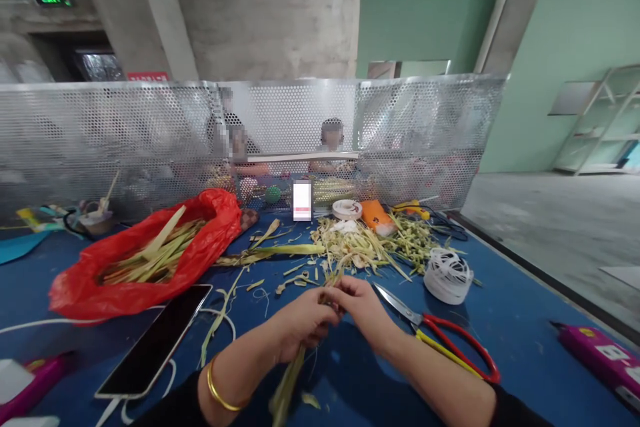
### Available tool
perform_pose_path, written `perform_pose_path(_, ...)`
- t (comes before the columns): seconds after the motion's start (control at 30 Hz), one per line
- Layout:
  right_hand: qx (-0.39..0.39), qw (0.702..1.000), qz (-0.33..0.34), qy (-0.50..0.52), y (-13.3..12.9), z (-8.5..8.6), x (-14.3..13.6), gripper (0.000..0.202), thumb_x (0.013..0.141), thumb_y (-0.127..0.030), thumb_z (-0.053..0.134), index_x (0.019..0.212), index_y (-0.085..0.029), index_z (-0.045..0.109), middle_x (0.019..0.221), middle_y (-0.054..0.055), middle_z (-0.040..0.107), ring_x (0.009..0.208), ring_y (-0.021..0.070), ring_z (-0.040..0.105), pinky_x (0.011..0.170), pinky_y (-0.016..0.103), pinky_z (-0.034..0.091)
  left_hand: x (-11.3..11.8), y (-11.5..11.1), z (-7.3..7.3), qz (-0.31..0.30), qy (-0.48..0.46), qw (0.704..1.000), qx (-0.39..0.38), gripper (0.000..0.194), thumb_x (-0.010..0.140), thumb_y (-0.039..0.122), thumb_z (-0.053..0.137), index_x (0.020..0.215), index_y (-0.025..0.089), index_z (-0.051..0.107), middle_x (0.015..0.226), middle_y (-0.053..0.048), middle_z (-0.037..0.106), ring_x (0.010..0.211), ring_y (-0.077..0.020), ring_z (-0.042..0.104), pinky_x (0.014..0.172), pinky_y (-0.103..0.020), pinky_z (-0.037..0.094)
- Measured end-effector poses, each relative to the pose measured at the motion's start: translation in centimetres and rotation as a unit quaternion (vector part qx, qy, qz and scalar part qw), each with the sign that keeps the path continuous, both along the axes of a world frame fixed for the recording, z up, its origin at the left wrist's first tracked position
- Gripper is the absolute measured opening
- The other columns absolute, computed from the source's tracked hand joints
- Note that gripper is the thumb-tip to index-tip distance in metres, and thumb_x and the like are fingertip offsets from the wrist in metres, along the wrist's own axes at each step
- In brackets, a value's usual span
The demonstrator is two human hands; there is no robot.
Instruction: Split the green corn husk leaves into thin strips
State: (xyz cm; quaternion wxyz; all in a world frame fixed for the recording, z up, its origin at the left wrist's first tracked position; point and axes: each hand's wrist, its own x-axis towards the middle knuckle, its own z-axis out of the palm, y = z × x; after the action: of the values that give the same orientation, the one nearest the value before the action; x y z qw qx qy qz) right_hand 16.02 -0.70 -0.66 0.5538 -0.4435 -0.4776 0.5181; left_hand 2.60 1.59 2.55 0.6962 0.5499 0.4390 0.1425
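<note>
Both my hands meet over the blue table, closed around a bundle of dried plant strips [289, 383]. My left hand [305, 323] is wrapped round the bundle, whose long ends hang down toward me. Fingers of my right hand [353, 300] pinch at its upper part, touching the left hand. The exact grip between the fingers is hidden. Just beyond my hands lies a heap of pale strip scraps [350, 243]. Right of my right hand are scissors [425, 323] with red and yellow handles, their blades pointing away to the left.
A red plastic bag [215, 213] of dried strips and a phone [160, 340] on a white cable lie left. A ball of white cord [449, 277], an orange packet [376, 217] and a tape roll [347, 209] sit right. A perforated metal screen [425, 120] borders the table; people sit beyond.
</note>
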Motion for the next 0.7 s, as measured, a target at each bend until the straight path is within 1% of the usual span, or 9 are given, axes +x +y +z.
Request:
perform_pose_path(0.07, -0.022, 0.999, -0.020, 0.035, 0.2, -0.3, 0.3, 0.037, 0.068, -0.046, 0.073, 0.057, -0.014, 0.057, 0.049, -0.005, 0.050, 0.047, 0.0069, 0.042, 0.048, 0.020, 0.033, 0.1, -0.2, 0.0, -0.002, -0.028, 1.000, -0.002, 0.030, 0.057, 0.019, 0.065, 0.084, 0.020, 0.051, 0.063, 0.007, 0.049, 0.042, -0.0046, 0.042, 0.036, -0.016, 0.024)
perform_pose_path(0.13, -0.043, 0.994, -0.047, 0.088, 0.6, -0.5, 0.7, 0.038, 0.067, -0.045, 0.075, 0.056, -0.014, 0.056, 0.049, -0.005, 0.051, 0.046, 0.0065, 0.043, 0.047, 0.020, 0.034, 0.1, -0.1, 0.2, -0.007, -0.050, 0.999, 0.015, 0.037, 0.059, 0.027, 0.069, 0.092, 0.018, 0.054, 0.079, 0.000, 0.060, 0.053, -0.0092, 0.055, 0.042, -0.019, 0.038)
perform_pose_path(0.2, -0.065, 0.985, -0.076, 0.139, 1.0, -0.5, 1.3, 0.036, 0.064, -0.041, 0.078, 0.057, -0.014, 0.057, 0.051, -0.004, 0.053, 0.046, 0.0059, 0.045, 0.047, 0.019, 0.036, 0.1, 0.1, 0.2, -0.005, -0.051, 0.998, 0.045, 0.039, 0.060, 0.033, 0.071, 0.092, 0.016, 0.058, 0.084, -0.004, 0.064, 0.057, -0.0115, 0.059, 0.047, -0.022, 0.044)
perform_pose_path(0.27, -0.097, 0.975, -0.089, 0.181, 1.4, -0.5, 1.8, 0.033, 0.061, -0.036, 0.081, 0.058, -0.013, 0.058, 0.052, -0.004, 0.055, 0.045, 0.0051, 0.046, 0.047, 0.018, 0.037, 0.0, 0.4, 0.1, 0.007, -0.041, 0.997, 0.070, 0.034, 0.063, 0.037, 0.071, 0.086, 0.014, 0.061, 0.079, -0.004, 0.066, 0.053, -0.0106, 0.058, 0.046, -0.021, 0.042)
perform_pose_path(0.33, -0.128, 0.964, -0.081, 0.218, 1.5, -0.5, 2.0, 0.030, 0.060, -0.032, 0.083, 0.060, -0.013, 0.059, 0.053, -0.004, 0.056, 0.043, 0.0042, 0.047, 0.045, 0.016, 0.038, 0.0, 0.7, -0.1, 0.015, -0.040, 0.997, 0.067, 0.033, 0.066, 0.041, 0.069, 0.082, 0.014, 0.063, 0.077, -0.004, 0.067, 0.050, -0.0098, 0.057, 0.043, -0.021, 0.041)
perform_pose_path(0.4, -0.140, 0.957, -0.057, 0.246, 1.5, -0.6, 2.0, 0.028, 0.061, -0.030, 0.082, 0.062, -0.012, 0.060, 0.052, -0.005, 0.056, 0.042, 0.0041, 0.048, 0.045, 0.016, 0.039, 0.0, 0.8, -0.3, 0.019, -0.049, 0.998, 0.046, 0.035, 0.067, 0.044, 0.068, 0.083, 0.014, 0.064, 0.076, -0.003, 0.067, 0.049, -0.0100, 0.057, 0.042, -0.021, 0.042)
perform_pose_path(0.5, -0.143, 0.954, -0.016, 0.265, 1.3, -0.8, 1.6, 0.029, 0.064, -0.032, 0.080, 0.062, -0.012, 0.058, 0.051, -0.004, 0.056, 0.043, 0.0060, 0.051, 0.046, 0.018, 0.041, 0.0, 0.8, -0.7, 0.032, -0.065, 0.997, 0.025, 0.035, 0.065, 0.044, 0.071, 0.082, 0.014, 0.065, 0.070, -0.001, 0.066, 0.046, -0.0094, 0.055, 0.041, -0.020, 0.041)
perform_pose_path(0.63, -0.147, 0.959, 0.041, 0.238, 1.1, -0.7, 1.2, 0.034, 0.071, -0.042, 0.073, 0.062, -0.013, 0.056, 0.051, -0.003, 0.055, 0.044, 0.0078, 0.050, 0.049, 0.020, 0.041, 0.0, 0.7, -1.0, 0.049, -0.084, 0.995, 0.029, 0.028, 0.064, 0.037, 0.071, 0.074, 0.011, 0.068, 0.057, -0.001, 0.063, 0.040, -0.0065, 0.050, 0.039, -0.017, 0.034)
perform_pose_path(0.7, -0.132, 0.977, 0.021, 0.166, 1.0, -0.6, 1.2, 0.037, 0.077, -0.047, 0.065, 0.064, -0.014, 0.056, 0.052, -0.003, 0.053, 0.042, 0.0072, 0.046, 0.046, 0.020, 0.037, 0.0, 0.8, -0.8, 0.070, -0.090, 0.993, 0.035, 0.026, 0.063, 0.035, 0.072, 0.071, 0.011, 0.068, 0.054, -0.001, 0.062, 0.037, -0.0059, 0.049, 0.038, -0.017, 0.031)
